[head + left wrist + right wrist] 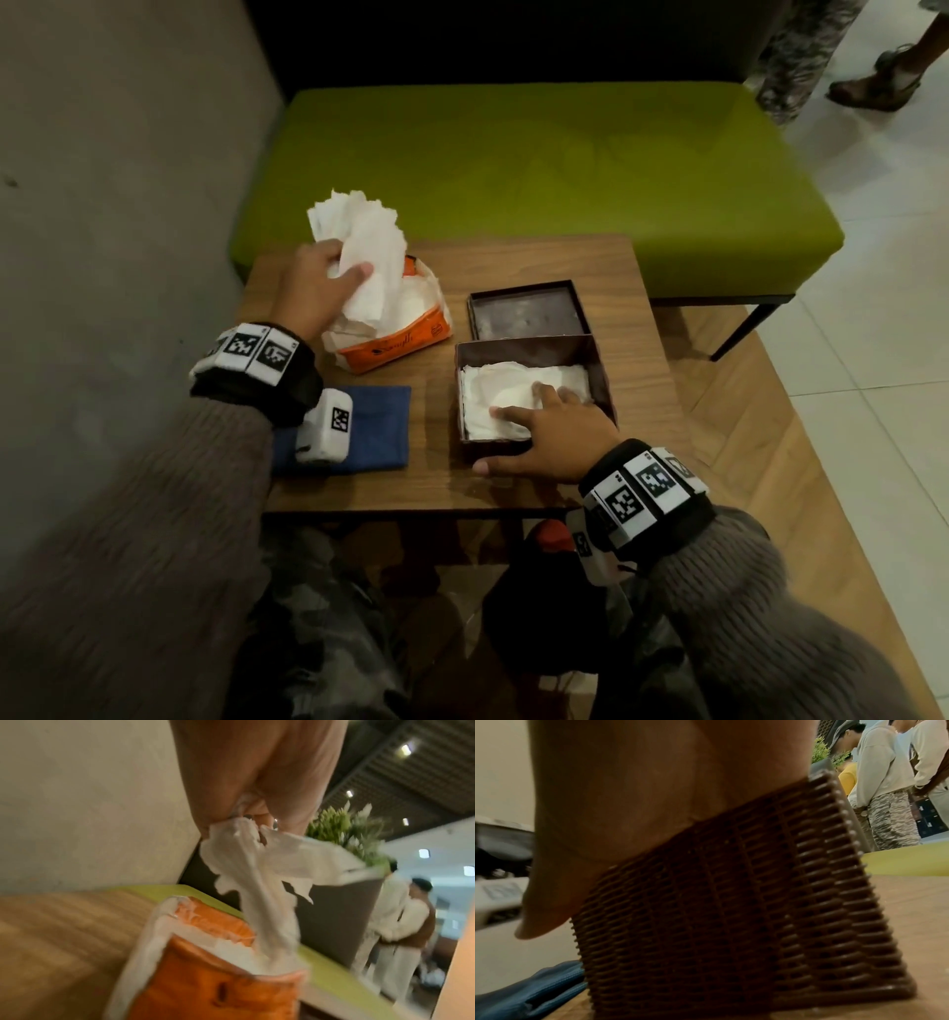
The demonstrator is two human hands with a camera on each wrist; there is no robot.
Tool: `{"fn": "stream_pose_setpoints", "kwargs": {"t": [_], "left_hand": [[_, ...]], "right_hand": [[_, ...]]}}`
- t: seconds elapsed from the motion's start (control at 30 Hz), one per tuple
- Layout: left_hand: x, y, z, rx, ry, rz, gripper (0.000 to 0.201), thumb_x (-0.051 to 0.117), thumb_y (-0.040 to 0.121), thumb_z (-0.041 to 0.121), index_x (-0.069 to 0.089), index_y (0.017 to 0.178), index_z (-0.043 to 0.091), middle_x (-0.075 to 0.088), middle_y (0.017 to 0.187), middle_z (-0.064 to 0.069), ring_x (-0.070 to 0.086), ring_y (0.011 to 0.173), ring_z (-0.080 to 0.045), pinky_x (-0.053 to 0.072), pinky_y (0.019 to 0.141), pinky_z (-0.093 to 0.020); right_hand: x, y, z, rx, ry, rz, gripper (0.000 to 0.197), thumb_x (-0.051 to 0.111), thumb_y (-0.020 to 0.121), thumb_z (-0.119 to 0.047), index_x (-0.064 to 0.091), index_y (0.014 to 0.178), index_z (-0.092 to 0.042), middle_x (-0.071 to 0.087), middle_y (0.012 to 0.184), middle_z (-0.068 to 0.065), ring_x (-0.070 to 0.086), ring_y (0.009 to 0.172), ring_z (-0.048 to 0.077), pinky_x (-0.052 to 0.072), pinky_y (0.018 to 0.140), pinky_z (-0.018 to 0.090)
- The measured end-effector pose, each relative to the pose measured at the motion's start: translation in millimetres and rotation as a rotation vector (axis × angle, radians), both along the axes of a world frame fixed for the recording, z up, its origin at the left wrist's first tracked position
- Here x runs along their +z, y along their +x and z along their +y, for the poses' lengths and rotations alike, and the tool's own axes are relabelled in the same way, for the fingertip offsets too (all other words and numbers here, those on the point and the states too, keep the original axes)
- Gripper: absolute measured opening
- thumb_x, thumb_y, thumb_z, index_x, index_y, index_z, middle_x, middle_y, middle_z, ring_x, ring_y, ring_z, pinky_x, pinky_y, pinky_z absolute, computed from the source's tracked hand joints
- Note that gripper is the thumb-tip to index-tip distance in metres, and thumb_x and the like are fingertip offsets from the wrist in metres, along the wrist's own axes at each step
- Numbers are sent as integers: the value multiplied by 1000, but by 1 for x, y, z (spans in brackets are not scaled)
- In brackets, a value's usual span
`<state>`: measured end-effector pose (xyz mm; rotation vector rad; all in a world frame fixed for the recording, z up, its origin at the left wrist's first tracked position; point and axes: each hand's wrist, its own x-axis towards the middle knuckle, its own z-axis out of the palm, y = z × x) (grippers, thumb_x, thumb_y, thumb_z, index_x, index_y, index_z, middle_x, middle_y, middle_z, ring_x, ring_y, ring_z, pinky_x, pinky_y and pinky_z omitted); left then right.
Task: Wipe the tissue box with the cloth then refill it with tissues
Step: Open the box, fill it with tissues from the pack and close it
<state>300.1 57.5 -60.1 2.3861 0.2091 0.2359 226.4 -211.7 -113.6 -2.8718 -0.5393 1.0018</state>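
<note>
A brown woven tissue box [601, 354] [731, 902] stands open on the small wooden table [539, 488], with a layer of white tissues [508, 390] inside. My right hand [539, 426] lies with straight fingers pressing on those tissues, its thumb outside the near wall. The box lid [526, 311] lies upside down just behind. My left hand [328, 277] [246, 815] grips a bunch of white tissues [369, 246] [257, 874] pulled up out of an orange tissue pack [395, 329] [210, 973]. A folded blue cloth [380, 426] [526, 994] lies at the table's near left.
A green bench seat [539, 169] runs behind the table and a grey wall [102, 180] is on the left. Someone's feet [873, 77] are on the tiled floor at the far right. In the wrist views, people [885, 780] stand beyond a planter [342, 902].
</note>
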Motion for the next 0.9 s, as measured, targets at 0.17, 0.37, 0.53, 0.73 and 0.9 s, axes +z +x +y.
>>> {"fn": "stream_pose_setpoints", "kwargs": {"t": [0.17, 0.37, 0.53, 0.73, 0.9], "left_hand": [[-7, -56, -24, -5, -628, 22, 25, 60, 89, 11, 48, 110, 15, 58, 101, 5, 55, 91, -12, 49, 69, -18], [-28, -133, -69, -71, -919, 64, 56, 66, 85, 10, 37, 130, 26, 49, 132, -3, 53, 118, -18, 50, 92, -36], [-29, -164, -94, -3, -1161, 182, 40, 61, 87, 7, 52, 126, 8, 64, 121, -11, 65, 105, -20, 55, 86, -33], [-27, -176, -80, 98, -1189, 128, 22, 59, 88, 8, 60, 109, 17, 71, 103, 0, 69, 92, -13, 56, 72, -24], [-23, -178, -64, 72, -1242, 169, 33, 56, 90, 9, 54, 123, 12, 68, 112, -3, 67, 97, -15, 57, 72, -24]], "right_hand": [[10, -8, -3, -64, 168, -95, 106, 27, 66, -93, 10, 153, -36, 13, 161, 10, 15, 147, 29, 18, 118, 49], [30, -42, -14, -146, 614, -311, 88, 22, 79, -81, 32, 148, -27, 28, 157, 4, 23, 145, 18, 20, 118, 41], [13, -34, -14, -116, 222, -219, 74, 22, 92, -68, 49, 137, -17, 28, 154, 8, 38, 136, 27, 24, 114, 46], [11, -21, -3, -73, 53, -181, 84, 13, 84, -79, 62, 124, -23, 26, 153, 10, 33, 135, 35, 33, 108, 51], [11, -18, 4, -84, 28, -146, 85, 10, 86, -78, 49, 139, -25, 30, 155, 13, 2, 149, 31, 3, 116, 55]]}}
